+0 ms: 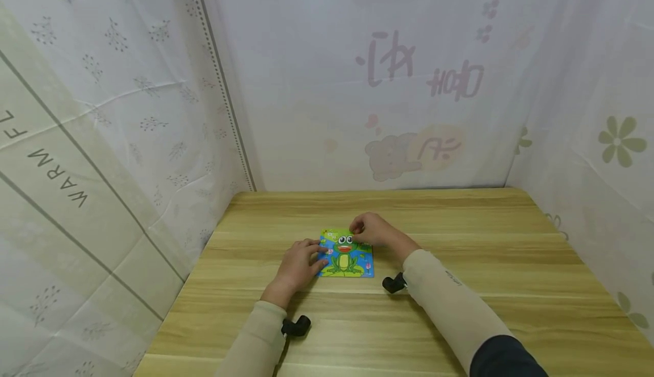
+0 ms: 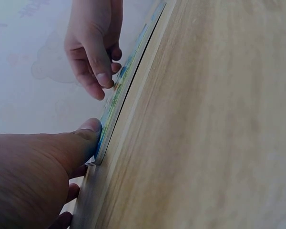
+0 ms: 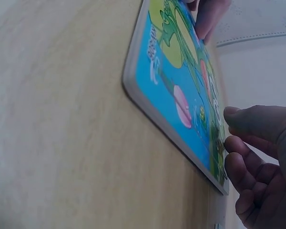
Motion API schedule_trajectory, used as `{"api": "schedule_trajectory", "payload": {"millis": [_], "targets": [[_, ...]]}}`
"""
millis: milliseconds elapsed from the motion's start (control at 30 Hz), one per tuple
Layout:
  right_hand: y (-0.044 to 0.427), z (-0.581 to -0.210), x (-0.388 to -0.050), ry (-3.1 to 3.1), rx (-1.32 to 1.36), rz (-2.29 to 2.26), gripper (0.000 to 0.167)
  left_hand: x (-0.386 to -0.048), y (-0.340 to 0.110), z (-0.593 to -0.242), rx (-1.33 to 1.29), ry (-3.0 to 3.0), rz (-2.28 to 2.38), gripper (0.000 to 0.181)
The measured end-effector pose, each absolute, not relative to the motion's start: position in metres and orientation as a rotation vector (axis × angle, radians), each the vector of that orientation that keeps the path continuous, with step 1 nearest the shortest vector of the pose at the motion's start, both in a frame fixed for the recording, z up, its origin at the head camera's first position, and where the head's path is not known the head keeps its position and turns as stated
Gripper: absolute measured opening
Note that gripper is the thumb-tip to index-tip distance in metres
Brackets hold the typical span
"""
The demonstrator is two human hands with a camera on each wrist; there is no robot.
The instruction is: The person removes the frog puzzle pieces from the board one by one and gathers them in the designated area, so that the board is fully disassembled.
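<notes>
A thin square board with a cartoon frog picture (image 1: 345, 263), much like a child's puzzle, lies flat on the wooden table. At its left edge my left hand (image 1: 298, 266) rests with fingers spread, and the thumb (image 2: 89, 130) touches the board in the left wrist view. My right hand (image 1: 375, 230) is over the far right corner, fingers bent loosely toward the picture. In the right wrist view, a gap shows between that hand's thumb (image 3: 252, 119) and its fingers, with no piece visible there. The board's pink flower (image 3: 182, 106) and rounded corner face that camera.
The wood-grain table (image 1: 460, 223) extends around the board on all sides. Patterned white curtains (image 1: 317, 82) hang behind it and at both sides. Black camera mounts (image 1: 296, 326) stick out from both wrists above the tabletop.
</notes>
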State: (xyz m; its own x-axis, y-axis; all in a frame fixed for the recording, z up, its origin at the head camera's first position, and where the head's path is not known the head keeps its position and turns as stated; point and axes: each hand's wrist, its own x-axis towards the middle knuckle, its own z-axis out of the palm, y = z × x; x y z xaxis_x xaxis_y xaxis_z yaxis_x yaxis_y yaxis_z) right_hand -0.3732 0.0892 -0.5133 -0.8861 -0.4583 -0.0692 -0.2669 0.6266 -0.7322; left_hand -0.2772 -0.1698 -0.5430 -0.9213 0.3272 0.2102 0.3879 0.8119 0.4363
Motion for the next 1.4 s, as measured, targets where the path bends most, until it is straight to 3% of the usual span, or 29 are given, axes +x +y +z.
{"api": "schedule_trajectory", "payload": {"millis": [633,1400], "targets": [[0.0842,-0.5154,-0.3751,2.621,-0.59,-1.06,0.01,-0.2791,-0.1705,-0.5415,-0.581,-2.856,-0.722,0.033],[0.0856,-0.5123,-0.3786,2.589,-0.59,-1.007,0.017,-0.2783,-0.1684,-0.5435,-0.571,-2.855,-0.724,0.031]]}}
